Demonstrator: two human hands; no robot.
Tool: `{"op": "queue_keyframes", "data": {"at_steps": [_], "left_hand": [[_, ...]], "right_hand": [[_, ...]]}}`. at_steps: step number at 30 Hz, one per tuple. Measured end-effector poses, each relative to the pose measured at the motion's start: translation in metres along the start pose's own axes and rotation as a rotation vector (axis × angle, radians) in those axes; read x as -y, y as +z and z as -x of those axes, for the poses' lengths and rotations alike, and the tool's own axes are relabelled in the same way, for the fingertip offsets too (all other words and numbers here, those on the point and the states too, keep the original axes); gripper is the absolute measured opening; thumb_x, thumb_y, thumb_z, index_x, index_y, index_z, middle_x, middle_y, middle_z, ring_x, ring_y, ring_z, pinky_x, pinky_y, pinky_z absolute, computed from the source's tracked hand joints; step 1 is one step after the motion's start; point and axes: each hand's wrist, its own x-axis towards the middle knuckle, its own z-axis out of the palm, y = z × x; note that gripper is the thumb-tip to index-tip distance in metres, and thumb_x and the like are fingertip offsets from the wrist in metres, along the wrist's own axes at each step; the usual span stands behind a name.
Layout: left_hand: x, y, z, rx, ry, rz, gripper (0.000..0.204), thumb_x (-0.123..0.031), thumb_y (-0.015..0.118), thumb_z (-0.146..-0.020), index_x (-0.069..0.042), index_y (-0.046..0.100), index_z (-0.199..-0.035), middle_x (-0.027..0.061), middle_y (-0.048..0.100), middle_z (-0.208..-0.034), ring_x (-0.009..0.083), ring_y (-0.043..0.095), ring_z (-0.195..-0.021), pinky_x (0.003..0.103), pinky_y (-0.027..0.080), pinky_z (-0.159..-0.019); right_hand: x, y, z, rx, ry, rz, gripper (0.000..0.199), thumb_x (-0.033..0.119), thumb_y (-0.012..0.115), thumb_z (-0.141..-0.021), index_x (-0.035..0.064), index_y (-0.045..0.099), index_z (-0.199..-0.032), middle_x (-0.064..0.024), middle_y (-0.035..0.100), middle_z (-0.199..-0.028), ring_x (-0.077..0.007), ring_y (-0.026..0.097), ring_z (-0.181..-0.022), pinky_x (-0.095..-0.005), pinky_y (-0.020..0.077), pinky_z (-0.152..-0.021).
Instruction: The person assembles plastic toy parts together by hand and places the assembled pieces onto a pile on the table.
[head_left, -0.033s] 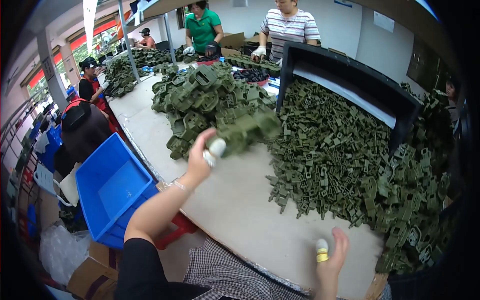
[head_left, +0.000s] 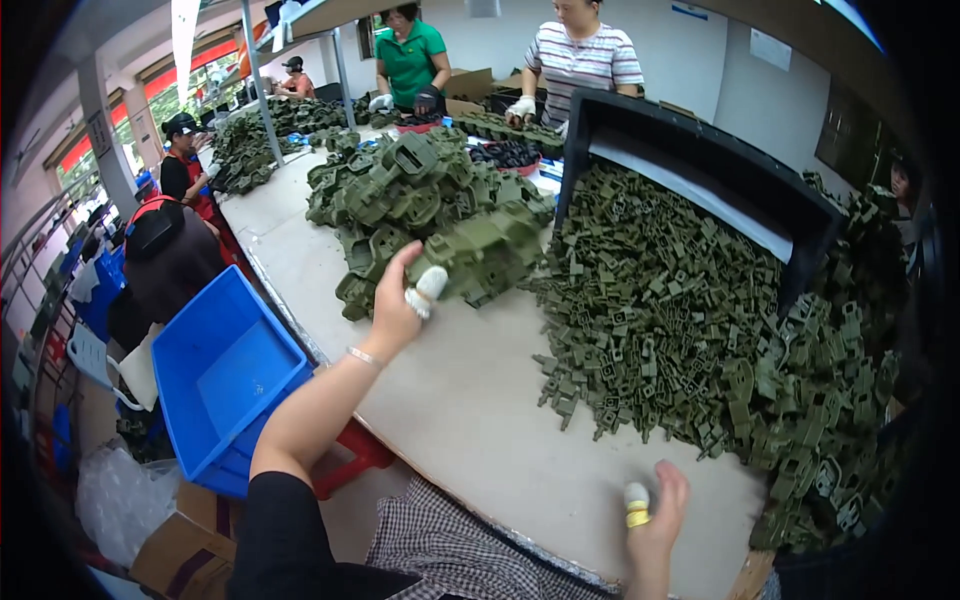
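Note:
My left hand (head_left: 398, 305), its thumb capped in white, reaches over the table and grips one end of a long olive-green moulded plastic part (head_left: 483, 258). Slightly blurred, the part is in front of a heap of large hollow green plastic parts (head_left: 385, 195). Low on the right, my right hand (head_left: 657, 520) is over the pale tabletop (head_left: 500, 400) with thumb and fingers apart and nothing between them. Its thumb wears a white cap with a yellow band. Beyond it lies a broad pile of small green plastic pieces (head_left: 650, 320).
A tilted black bin (head_left: 690, 125) stands behind the small pieces. More green parts (head_left: 820, 430) heap up at the right edge. Left of the table sits a blue crate (head_left: 230, 380) above a red stool (head_left: 355, 460). Several people work around the far side and left.
My left hand has shifted slightly up and left with the green part, which shows less blur. The right hand has moved a little to the left, still apart from the pieces.

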Motion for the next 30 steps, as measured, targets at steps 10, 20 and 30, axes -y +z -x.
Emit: {"op": "queue_keyframes", "data": {"at_steps": [10,20,30], "left_hand": [[0.101,0.025,-0.069,-0.121,0.193,-0.698,0.052,-0.010,0.063,-0.074,-0.006,0.044,-0.122,0.0154,0.050,-0.096,0.0338,0.048,-0.092,0.040,0.039,-0.082],[0.204,0.061,-0.152,-0.141,-0.130,-0.833,0.047,-0.015,0.056,-0.078,-0.005,0.044,-0.122,0.0217,0.050,-0.105,0.0382,0.048,-0.098,0.043,0.043,-0.082],[0.166,0.044,-0.172,0.507,-0.381,-1.026,0.044,-0.025,0.055,-0.078,-0.008,0.053,-0.118,0.0188,0.056,-0.114,0.0314,0.051,-0.110,0.036,0.044,-0.089]], "right_hand": [[-0.009,0.024,0.010,0.116,0.067,0.209,0.039,0.024,0.059,-0.080,0.0002,0.055,-0.111,-0.0233,0.050,-0.118,-0.0379,0.044,-0.111,-0.0457,0.0328,-0.096],[-0.011,0.027,0.007,0.130,0.161,0.269,0.040,0.022,0.059,-0.081,-0.0013,0.054,-0.113,-0.0259,0.048,-0.120,-0.0406,0.041,-0.113,-0.0480,0.0291,-0.098],[-0.014,0.033,0.006,0.138,0.126,0.289,0.040,0.021,0.059,-0.081,-0.0006,0.054,-0.113,-0.0249,0.049,-0.119,-0.0403,0.042,-0.111,-0.0477,0.0304,-0.097]]}}
